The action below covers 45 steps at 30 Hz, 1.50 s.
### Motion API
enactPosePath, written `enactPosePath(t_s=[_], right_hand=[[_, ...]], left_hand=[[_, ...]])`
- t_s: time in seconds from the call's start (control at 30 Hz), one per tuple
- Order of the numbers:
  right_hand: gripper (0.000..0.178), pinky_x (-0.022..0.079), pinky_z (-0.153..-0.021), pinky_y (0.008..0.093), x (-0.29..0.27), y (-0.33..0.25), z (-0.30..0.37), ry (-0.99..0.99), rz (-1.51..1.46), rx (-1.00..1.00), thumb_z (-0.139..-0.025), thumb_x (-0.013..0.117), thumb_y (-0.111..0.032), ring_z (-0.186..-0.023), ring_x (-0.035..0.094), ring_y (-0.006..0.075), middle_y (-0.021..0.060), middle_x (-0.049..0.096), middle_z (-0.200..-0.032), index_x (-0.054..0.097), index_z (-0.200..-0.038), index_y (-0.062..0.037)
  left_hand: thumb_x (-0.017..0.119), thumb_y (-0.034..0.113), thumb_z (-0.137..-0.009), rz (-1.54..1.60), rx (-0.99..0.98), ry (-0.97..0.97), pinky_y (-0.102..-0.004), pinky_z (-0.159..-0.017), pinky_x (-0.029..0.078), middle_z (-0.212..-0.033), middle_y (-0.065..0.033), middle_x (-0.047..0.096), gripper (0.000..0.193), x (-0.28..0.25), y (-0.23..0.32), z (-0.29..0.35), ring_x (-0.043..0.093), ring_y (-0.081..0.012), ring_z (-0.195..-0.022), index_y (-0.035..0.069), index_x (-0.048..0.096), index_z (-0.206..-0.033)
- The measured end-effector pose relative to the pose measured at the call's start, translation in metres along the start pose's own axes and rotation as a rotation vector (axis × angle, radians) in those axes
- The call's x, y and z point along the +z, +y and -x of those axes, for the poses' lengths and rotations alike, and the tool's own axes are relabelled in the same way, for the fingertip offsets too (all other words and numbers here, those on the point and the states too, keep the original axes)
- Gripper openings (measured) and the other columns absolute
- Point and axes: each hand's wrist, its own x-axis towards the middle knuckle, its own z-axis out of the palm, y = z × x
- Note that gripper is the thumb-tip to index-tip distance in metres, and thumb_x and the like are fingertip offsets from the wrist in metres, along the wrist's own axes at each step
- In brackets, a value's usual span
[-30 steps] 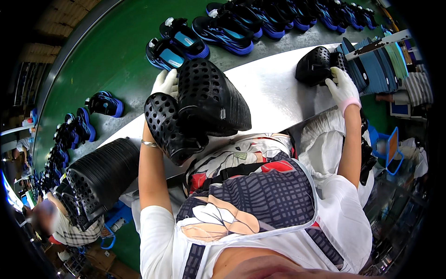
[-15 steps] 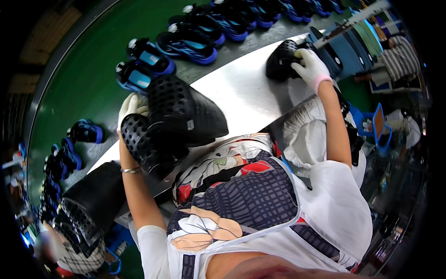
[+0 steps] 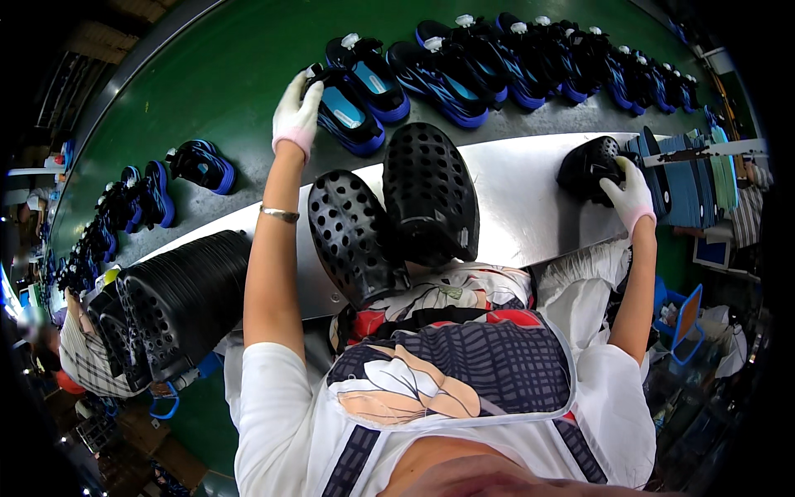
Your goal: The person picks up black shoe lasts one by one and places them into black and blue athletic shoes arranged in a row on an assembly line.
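My left hand [image 3: 296, 116], in a white glove, reaches over the table's far side. Its fingers close on the upper end of a black and blue sports shoe [image 3: 344, 112] with a light blue insole. On the metal shelf in front of me stand two groups of black perforated plastic shoe-shaped shells, a left one [image 3: 348, 232] and a larger right one [image 3: 431, 190]. Out to the right, my gloved right hand [image 3: 631, 195] grips a smaller black perforated shell [image 3: 586, 170] resting on the shelf; the glove hides part of it.
Paired shoes [image 3: 464, 66] line the green table [image 3: 207, 91], continuing down its left side. A long nested stack of black shells [image 3: 186, 290] lies at the left end of the metal shelf [image 3: 522, 182]. Blue insole-shaped sheets [image 3: 683, 178] stand at the right, and people sit beyond both ends.
My left hand has gone from behind the black shells up to the shoe. The shells stand more upright now. My right hand stays at the smaller shell while the view has turned.
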Motion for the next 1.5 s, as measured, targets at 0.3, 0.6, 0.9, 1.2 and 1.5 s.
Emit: enactPosePath(t_s=[0.3,0.6,0.9,1.2,1.5], right_hand=[[0.053,0.050,-0.077,0.0351,-0.014,-0.011,0.005,-0.043,0.052,0.066,-0.069,0.077,-0.032,-0.081,0.060,0.0259,0.0157,0.057,-0.102,0.057,-0.107,-0.0001],[0.048,0.050,-0.076,0.0303,-0.060,-0.040,0.014,0.152,-0.101,0.032,-0.074,0.078,-0.024,-0.083,0.062,0.0195,0.0112,0.058,-0.104,0.057,-0.108,0.0009],[0.051,0.053,-0.079,0.0302,-0.056,-0.267,-0.040,0.063,-0.441,-0.908,-0.069,0.078,-0.017,-0.086,0.064,0.0199,0.0102,0.057,-0.106,0.058,-0.113,-0.0033],[0.043,0.048,-0.091,0.0302,-0.029,-0.357,-0.053,-0.461,-0.603,-1.047,-0.087,0.062,-0.018,-0.103,0.061,0.0182,0.0120,0.064,-0.114,0.056,-0.125,0.0006],[0.048,0.050,-0.078,0.0323,-0.024,-0.388,-0.059,-0.480,-0.144,-0.819,-0.087,0.061,-0.044,-0.083,0.063,0.0236,0.0150,0.067,-0.092,0.065,-0.110,-0.0009]], left_hand=[[0.052,0.041,-0.095,0.191,-0.288,-0.097,-0.0271,-0.065,0.050,-0.089,-0.0019,0.059,0.045,-0.011,-0.006,-0.015,0.055,-0.0106,-0.076,0.005,0.061,-0.120],[0.059,0.043,-0.089,-0.032,-0.095,0.039,-0.0306,-0.085,0.049,-0.115,-0.0136,0.063,0.058,-0.029,0.016,0.002,0.062,-0.0213,-0.098,0.003,0.056,-0.130],[0.043,0.055,-0.097,0.904,-0.161,-0.424,-0.0392,-0.093,0.052,-0.128,-0.0235,0.053,0.076,-0.028,0.146,0.044,0.059,-0.0300,-0.112,-0.010,0.040,-0.135],[0.052,0.041,-0.095,1.263,-0.175,-0.146,-0.0374,-0.092,0.052,-0.115,-0.0213,0.058,0.051,-0.064,0.123,0.054,0.061,-0.0282,-0.102,-0.005,0.052,-0.119],[0.057,0.044,-0.093,1.037,-0.051,0.192,-0.0300,-0.073,0.054,-0.093,-0.0131,0.066,0.043,-0.049,0.100,0.047,0.064,-0.0194,-0.081,0.002,0.058,-0.099]])
